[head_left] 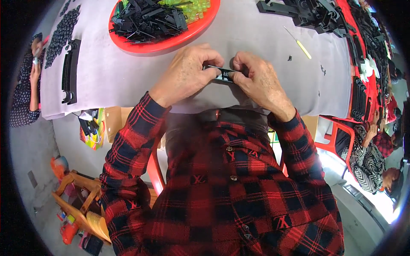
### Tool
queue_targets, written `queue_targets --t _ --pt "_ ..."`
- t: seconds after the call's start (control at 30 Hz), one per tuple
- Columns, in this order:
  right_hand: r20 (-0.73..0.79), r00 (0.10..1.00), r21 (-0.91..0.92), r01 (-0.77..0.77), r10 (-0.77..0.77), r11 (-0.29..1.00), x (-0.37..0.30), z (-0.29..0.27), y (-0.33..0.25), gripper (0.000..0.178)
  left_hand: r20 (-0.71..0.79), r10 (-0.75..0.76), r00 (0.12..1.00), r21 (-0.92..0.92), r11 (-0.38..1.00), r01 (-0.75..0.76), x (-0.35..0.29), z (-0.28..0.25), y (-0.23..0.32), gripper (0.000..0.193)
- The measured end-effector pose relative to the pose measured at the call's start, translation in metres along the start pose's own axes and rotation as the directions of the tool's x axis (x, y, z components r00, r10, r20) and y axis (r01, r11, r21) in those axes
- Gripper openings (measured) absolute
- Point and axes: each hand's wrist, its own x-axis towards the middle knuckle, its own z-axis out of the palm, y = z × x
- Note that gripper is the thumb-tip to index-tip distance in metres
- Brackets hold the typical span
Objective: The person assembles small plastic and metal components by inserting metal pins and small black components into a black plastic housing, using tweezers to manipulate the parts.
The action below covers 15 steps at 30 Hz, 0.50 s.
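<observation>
Holding a small black plastic part (222,75) between both hands, just above the near edge of the desk (128,77). Left hand (188,72) has it pinched at its left end, fingers curled closed over the top. Right hand (256,79) pinches the right end, thumb and forefinger shut on it. So both grips are closed on the same piece, one per end.

Key geometry: part's long axis runs left-right, tilted slightly down toward my right. It sits dead centre between the grips, so neither hand is nearer; each owns one end. Middle span is the only exposed bit. It looks flat, narrow and rigid, moulded plastic with a few pale spots on its face. Can't resolve finer detail, fingers cover most of it.

Surroundings:
- Desk is covered in a pale grey cloth, matte, slightly creased at the near edge.
- Red round tray (200,32) sits beyond my hands, holding a heap of black plastic strips (149,19) plus translucent yellow-green pieces (188,6) at the back.
- Thin tool with yellow handle (299,42) lies beyond my right hand, well apart from it.
- Curved black rail pieces (70,70) lie far left, with a patch of small dark parts (62,32) beyond them.
- More black moulded parts (307,13) are stacked far right.
- Other people are seated at both sides; their hands are well clear of mine.
</observation>
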Motion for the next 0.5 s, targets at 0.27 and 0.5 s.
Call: queue_targets --t 0.27,0.5 --pt "0.120 0.984 0.014 -0.134 0.132 0.991 0.0065 -0.0049 -0.0008 0.016 0.029 -0.038 0.999 0.065 0.997 0.036 0.0037 0.0014 0.0027 0.014" --pt "0.093 0.990 0.020 -0.106 0.104 0.994 0.0081 0.0001 -0.0017 0.017 0.081 -0.034 0.996 0.167 0.986 0.020 0.0066 -0.0004 0.0039 0.016"
